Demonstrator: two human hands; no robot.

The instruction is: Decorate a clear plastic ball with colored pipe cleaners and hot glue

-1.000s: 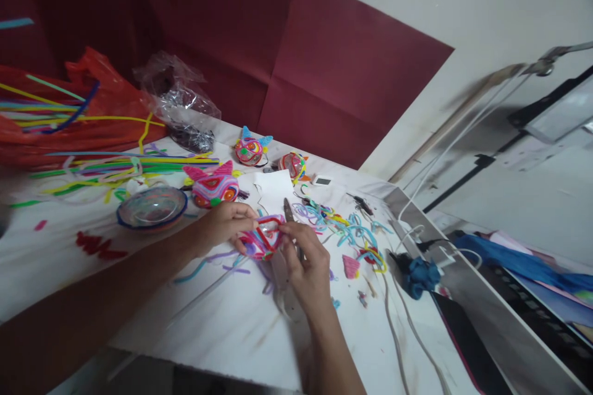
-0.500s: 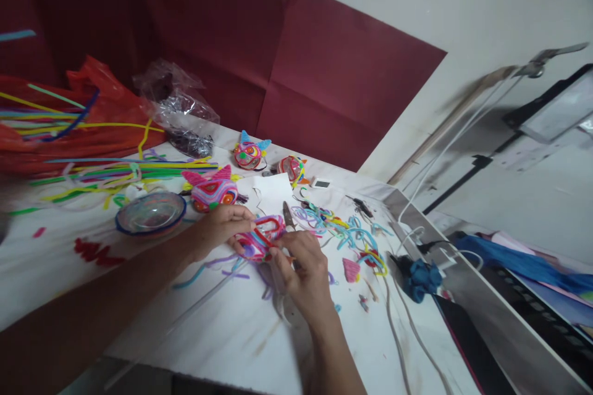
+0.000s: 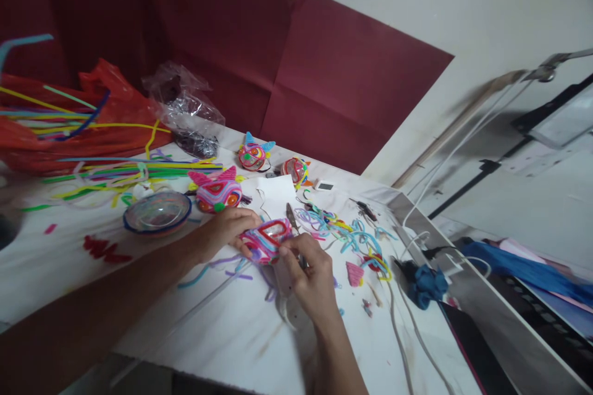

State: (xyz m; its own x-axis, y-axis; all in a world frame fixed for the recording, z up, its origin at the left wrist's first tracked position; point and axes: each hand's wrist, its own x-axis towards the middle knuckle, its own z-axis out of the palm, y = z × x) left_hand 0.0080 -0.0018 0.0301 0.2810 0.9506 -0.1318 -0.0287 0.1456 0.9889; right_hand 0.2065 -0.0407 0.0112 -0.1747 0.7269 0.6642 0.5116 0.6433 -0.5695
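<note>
Between my two hands is a pink, red and purple pipe-cleaner craft piece (image 3: pixel 266 241), with a red outlined shape on its upper face. My left hand (image 3: pixel 229 231) grips its left side, fingers over the top and below. My right hand (image 3: pixel 308 265) pinches its right edge with thumb and fingers. Scissors (image 3: pixel 291 216) lie partly hidden behind my right hand. Just beyond my left hand stands a similar pink-eared animal head (image 3: pixel 218 191). Left of it rests a clear bowl with a blue rim (image 3: pixel 157 213).
Two smaller animal heads, one blue-eared (image 3: pixel 252 153), stand at the back. Loose pipe cleaners (image 3: pixel 356 234) tangle at right, near cables (image 3: pixel 396 321) and a blue scrunched cloth (image 3: pixel 427 285). A red bag (image 3: pixel 115 117) of pipe cleaners lies at left, beside a clear plastic bag (image 3: pixel 185 105).
The craft piece has turned so its red-outlined face shows more fully. Both hands still hold it, and the whole view has shifted slightly.
</note>
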